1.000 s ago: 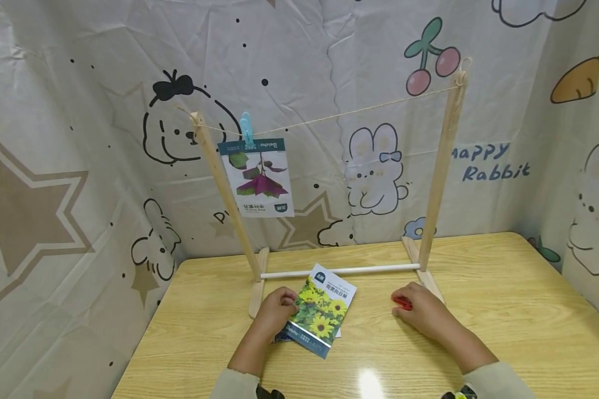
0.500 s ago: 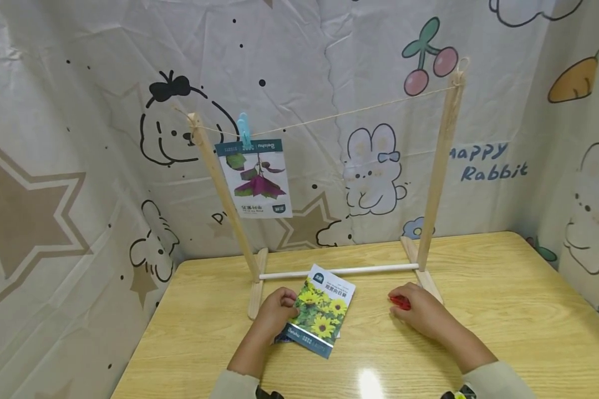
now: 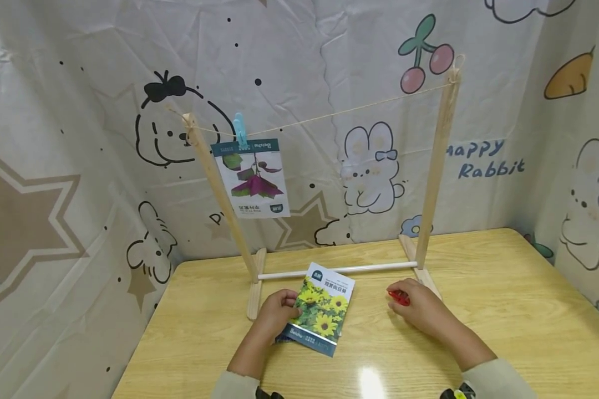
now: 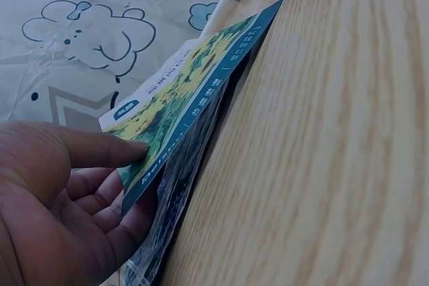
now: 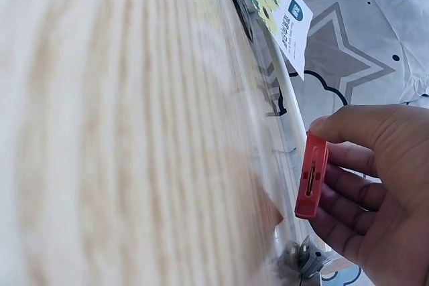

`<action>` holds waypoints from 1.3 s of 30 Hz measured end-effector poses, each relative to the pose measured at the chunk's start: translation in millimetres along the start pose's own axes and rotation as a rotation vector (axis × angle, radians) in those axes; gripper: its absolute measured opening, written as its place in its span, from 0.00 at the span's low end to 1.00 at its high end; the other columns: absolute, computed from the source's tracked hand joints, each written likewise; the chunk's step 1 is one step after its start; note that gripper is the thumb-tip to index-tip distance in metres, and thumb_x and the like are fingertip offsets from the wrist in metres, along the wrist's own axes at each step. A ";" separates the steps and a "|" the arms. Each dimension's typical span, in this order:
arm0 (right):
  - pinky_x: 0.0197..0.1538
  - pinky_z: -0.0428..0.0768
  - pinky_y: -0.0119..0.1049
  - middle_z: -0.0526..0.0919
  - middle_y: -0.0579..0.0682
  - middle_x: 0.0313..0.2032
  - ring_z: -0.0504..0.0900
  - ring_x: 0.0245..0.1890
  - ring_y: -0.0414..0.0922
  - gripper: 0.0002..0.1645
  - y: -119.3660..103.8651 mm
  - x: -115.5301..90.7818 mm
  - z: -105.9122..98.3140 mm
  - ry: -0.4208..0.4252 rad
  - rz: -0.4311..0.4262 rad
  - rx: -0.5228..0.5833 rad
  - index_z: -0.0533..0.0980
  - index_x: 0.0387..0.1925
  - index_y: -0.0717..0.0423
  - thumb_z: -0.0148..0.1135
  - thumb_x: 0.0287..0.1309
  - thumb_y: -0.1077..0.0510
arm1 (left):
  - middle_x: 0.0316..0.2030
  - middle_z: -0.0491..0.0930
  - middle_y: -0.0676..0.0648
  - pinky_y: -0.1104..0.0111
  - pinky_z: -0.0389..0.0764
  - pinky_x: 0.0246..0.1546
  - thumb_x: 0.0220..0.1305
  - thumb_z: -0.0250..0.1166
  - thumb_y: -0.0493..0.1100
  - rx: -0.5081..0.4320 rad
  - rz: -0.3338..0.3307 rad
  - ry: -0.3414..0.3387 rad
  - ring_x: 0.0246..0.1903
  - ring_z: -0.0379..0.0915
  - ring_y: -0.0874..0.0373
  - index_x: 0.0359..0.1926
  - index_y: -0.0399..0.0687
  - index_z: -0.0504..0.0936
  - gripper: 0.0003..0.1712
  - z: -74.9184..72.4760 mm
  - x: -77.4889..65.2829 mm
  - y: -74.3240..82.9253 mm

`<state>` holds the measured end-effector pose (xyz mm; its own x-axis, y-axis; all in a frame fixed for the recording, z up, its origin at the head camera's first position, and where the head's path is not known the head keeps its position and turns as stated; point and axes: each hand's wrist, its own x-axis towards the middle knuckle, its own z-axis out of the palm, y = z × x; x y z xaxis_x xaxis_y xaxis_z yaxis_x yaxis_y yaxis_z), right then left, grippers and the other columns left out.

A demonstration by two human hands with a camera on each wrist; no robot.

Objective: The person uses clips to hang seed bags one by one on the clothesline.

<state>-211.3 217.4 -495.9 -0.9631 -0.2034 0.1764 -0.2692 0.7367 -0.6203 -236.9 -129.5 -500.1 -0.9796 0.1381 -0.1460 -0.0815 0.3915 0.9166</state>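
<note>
On the far left I am seeing the wooden stand standing on the table, with a blue peg pinning a purple-leaf seed packet to the string strung between its two posts. Moving right, my left hand is resting on the table, its thumb lying on top of the sunflower seed packet and its fingers curling under the near-left edge, so that edge is lifting slightly off the wood while the far end is lying just in front of the stand's white crossbar. Further right, well apart from the packet, my right hand is pinching a red peg between thumb and curled fingers, sitting low over the table just beside the stand's right foot.
</note>
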 end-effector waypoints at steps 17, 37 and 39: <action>0.43 0.83 0.35 0.83 0.50 0.42 0.82 0.39 0.41 0.17 -2.7 1.4 -0.5 0.032 0.032 0.062 0.80 0.51 0.60 0.68 0.63 0.58 | 0.39 0.78 0.44 0.66 0.76 0.40 0.64 0.67 0.34 -0.051 0.039 -0.015 0.36 0.73 0.57 0.49 0.35 0.81 0.13 -1.8 -3.7 4.4; 0.47 0.84 0.32 0.85 0.50 0.46 0.84 0.42 0.42 0.18 -3.1 3.8 -2.3 0.081 0.013 0.121 0.79 0.52 0.60 0.69 0.63 0.59 | 0.39 0.74 0.45 0.63 0.74 0.42 0.68 0.63 0.34 -0.071 0.048 0.024 0.39 0.69 0.55 0.50 0.29 0.77 0.13 -6.9 -26.3 40.5; 0.47 0.84 0.32 0.84 0.50 0.46 0.83 0.43 0.42 0.18 -3.6 4.1 -2.5 0.086 0.010 0.128 0.79 0.52 0.60 0.69 0.63 0.59 | 0.39 0.74 0.45 0.63 0.74 0.42 0.68 0.63 0.34 -0.070 0.052 0.029 0.39 0.68 0.56 0.50 0.30 0.77 0.13 -7.5 -27.5 41.9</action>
<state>-214.3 215.6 -491.0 -0.9632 -0.1366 0.2314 -0.2635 0.6488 -0.7139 -214.7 -123.7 -455.0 -0.9876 0.1301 -0.0877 -0.0420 0.3195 0.9466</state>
